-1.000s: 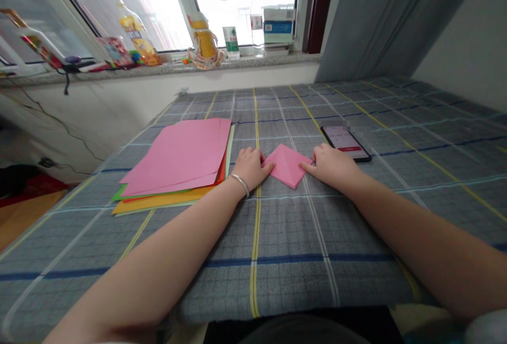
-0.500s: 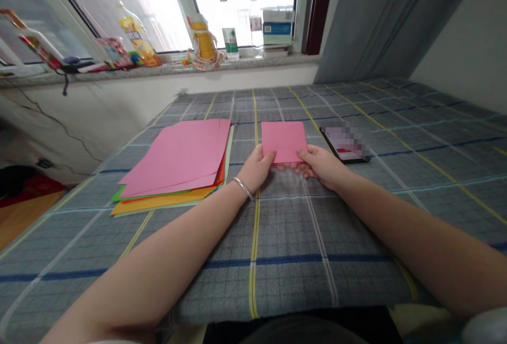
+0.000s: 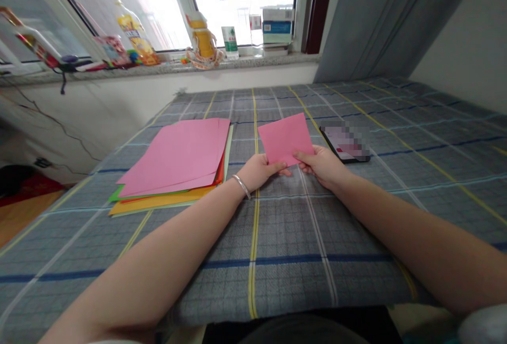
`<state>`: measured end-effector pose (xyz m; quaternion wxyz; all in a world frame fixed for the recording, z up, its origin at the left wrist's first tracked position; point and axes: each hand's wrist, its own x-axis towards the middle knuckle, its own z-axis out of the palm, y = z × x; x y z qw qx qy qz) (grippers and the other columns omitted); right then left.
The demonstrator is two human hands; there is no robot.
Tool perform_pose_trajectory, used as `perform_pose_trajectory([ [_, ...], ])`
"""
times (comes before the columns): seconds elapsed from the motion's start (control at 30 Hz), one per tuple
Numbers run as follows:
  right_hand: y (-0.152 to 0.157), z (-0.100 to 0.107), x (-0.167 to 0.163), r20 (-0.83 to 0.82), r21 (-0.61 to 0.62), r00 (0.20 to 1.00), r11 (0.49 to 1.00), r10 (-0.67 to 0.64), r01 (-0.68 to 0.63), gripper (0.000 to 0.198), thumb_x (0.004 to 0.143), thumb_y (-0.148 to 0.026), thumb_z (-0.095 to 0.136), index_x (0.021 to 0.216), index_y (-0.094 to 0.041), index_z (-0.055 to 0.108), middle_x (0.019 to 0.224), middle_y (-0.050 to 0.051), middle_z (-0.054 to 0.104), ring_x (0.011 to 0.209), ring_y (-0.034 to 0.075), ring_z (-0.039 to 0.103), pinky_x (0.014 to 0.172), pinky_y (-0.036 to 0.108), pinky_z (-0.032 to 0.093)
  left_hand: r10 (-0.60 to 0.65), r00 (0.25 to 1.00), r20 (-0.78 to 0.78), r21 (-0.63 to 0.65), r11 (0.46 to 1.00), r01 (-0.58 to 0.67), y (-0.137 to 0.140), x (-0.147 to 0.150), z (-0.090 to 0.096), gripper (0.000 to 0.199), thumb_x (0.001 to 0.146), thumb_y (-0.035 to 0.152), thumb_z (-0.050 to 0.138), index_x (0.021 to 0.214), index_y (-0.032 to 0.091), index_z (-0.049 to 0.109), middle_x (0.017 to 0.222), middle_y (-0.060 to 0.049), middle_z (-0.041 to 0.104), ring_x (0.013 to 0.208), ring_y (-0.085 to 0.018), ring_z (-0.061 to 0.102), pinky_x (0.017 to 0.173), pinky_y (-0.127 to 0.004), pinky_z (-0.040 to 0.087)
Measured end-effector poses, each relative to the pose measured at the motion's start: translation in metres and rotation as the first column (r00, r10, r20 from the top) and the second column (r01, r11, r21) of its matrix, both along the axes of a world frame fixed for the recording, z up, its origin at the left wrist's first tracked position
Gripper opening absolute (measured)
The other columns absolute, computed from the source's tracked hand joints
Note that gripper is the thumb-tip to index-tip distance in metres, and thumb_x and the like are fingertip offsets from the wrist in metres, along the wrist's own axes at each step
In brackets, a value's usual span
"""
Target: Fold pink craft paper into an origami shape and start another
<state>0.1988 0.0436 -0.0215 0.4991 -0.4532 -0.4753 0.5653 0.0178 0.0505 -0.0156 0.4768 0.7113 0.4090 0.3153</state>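
A small pink paper (image 3: 285,137), roughly square, is held up between both hands over the checked cloth and tilts up toward its right side. My left hand (image 3: 262,169), with a silver bangle at the wrist, pinches its lower left corner with the thumb in front. My right hand (image 3: 321,165) grips the lower right part, thumb on the front face and fingers behind. Left of the hands lies a stack of coloured paper (image 3: 178,154), with pink sheets on top and green, orange and yellow edges showing below.
A phone (image 3: 344,142) with a blurred screen lies right of the hands on the checked cloth (image 3: 293,228). Along the windowsill (image 3: 166,69) stand several bottles, a yellow flask (image 3: 204,43) and boxes (image 3: 277,27). A grey curtain (image 3: 380,21) hangs at the right.
The pink paper has turned counterclockwise from level to tilted. My left thumb has slid right along its lower edge; the stack and phone have stayed put.
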Motion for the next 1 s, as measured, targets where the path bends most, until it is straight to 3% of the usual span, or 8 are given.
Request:
perform_pose_trajectory([
  [0.17, 0.002, 0.005, 0.006, 0.090, 0.015, 0.994, 0.998, -0.068, 0.067, 0.036, 0.058, -0.041, 0.082, 0.069, -0.017, 0.057, 0.051, -0.005, 0.052, 0.044, 0.007, 0.042, 0.043, 0.022, 0.035, 0.023, 0.998, -0.051, -0.004, 1.000, -0.024, 0.003, -0.005, 0.002, 0.035, 0.076, 0.049, 0.064, 0.064, 0.017, 0.071, 0.076, -0.007, 0.073, 0.070, -0.017, 0.059, 0.075, -0.029, 0.044],
  [0.3, -0.003, 0.012, 0.003, -0.052, -0.029, 0.996, 0.997, -0.070, 0.069, 0.035, 0.058, -0.039, 0.082, 0.073, -0.018, 0.058, 0.058, -0.004, 0.055, 0.050, 0.007, 0.047, 0.048, 0.021, 0.041, 0.004, 0.996, 0.085, -0.106, 0.994, 0.005, 0.001, -0.004, 0.001, 0.037, 0.079, 0.051, 0.061, 0.069, 0.017, 0.070, 0.072, -0.008, 0.073, 0.074, -0.017, 0.061, 0.082, -0.030, 0.044],
  [0.4, -0.007, 0.012, -0.005, -0.076, -0.028, 0.997, 0.999, -0.030, 0.028, 0.038, 0.056, -0.037, 0.083, 0.076, -0.018, 0.058, 0.066, -0.003, 0.059, 0.055, 0.006, 0.051, 0.049, 0.019, 0.040, 0.095, 0.972, 0.215, -0.144, 0.987, -0.064, -0.003, 0.004, -0.004, 0.039, 0.081, 0.053, 0.058, 0.076, 0.015, 0.067, 0.073, -0.007, 0.071, 0.071, -0.016, 0.061, 0.078, -0.031, 0.046],
  [0.47, -0.008, 0.010, -0.011, -0.021, -0.030, 0.999, 0.999, 0.035, -0.035, 0.042, 0.053, -0.035, 0.084, 0.080, -0.018, 0.057, 0.067, -0.003, 0.061, 0.055, 0.007, 0.051, 0.047, 0.018, 0.038, 0.168, 0.954, 0.247, -0.109, 0.983, -0.145, -0.005, 0.010, -0.008, 0.043, 0.084, 0.055, 0.054, 0.073, 0.015, 0.063, 0.069, -0.005, 0.068, 0.064, -0.015, 0.058, 0.071, -0.030, 0.046],
  [0.57, -0.007, 0.005, -0.018, -0.001, 0.017, 0.999, 0.999, 0.037, -0.037, 0.048, 0.053, -0.035, 0.084, 0.087, -0.019, 0.054, 0.063, -0.005, 0.060, 0.053, 0.008, 0.050, 0.048, 0.019, 0.038, 0.246, 0.961, 0.125, 0.009, 0.969, -0.249, -0.006, 0.015, -0.013, 0.045, 0.086, 0.055, 0.049, 0.065, 0.016, 0.057, 0.059, 0.000, 0.056, 0.059, -0.014, 0.053, 0.063, -0.027, 0.043],
  [0.73, -0.002, 0.000, -0.018, 0.032, 0.035, 0.991, 0.991, 0.127, -0.128, 0.036, 0.057, -0.037, 0.080, 0.079, -0.017, 0.059, 0.058, -0.006, 0.055, 0.048, 0.006, 0.041, 0.046, 0.020, 0.032, 0.135, 0.977, 0.164, 0.156, 0.974, -0.161, -0.002, 0.016, -0.019, 0.041, 0.088, 0.050, 0.045, 0.072, 0.017, 0.062, 0.082, -0.004, 0.064, 0.087, -0.017, 0.057, 0.086, -0.030, 0.044],
  [0.83, 0.000, -0.002, -0.015, 0.064, 0.023, 0.979, 0.980, 0.195, -0.197, 0.027, 0.060, -0.036, 0.076, 0.070, -0.016, 0.061, 0.055, -0.006, 0.052, 0.045, 0.005, 0.035, 0.044, 0.021, 0.025, 0.155, 0.962, 0.224, 0.164, 0.967, -0.194, 0.000, 0.016, -0.018, 0.036, 0.084, 0.049, 0.052, 0.074, 0.017, 0.065, 0.090, -0.006, 0.067, 0.095, -0.019, 0.057, 0.092, -0.031, 0.042],
  [1.0, 0.001, -0.004, -0.012, 0.088, 0.004, 0.980, 0.983, 0.180, -0.181, 0.022, 0.059, -0.030, 0.076, 0.070, -0.015, 0.064, 0.060, -0.003, 0.059, 0.046, 0.005, 0.036, 0.044, 0.022, 0.024, 0.258, 0.923, 0.287, 0.093, 0.951, -0.294, 0.001, 0.012, -0.013, 0.040, 0.079, 0.054, 0.056, 0.077, 0.015, 0.066, 0.088, -0.006, 0.068, 0.092, -0.019, 0.058, 0.089, -0.030, 0.042],
])
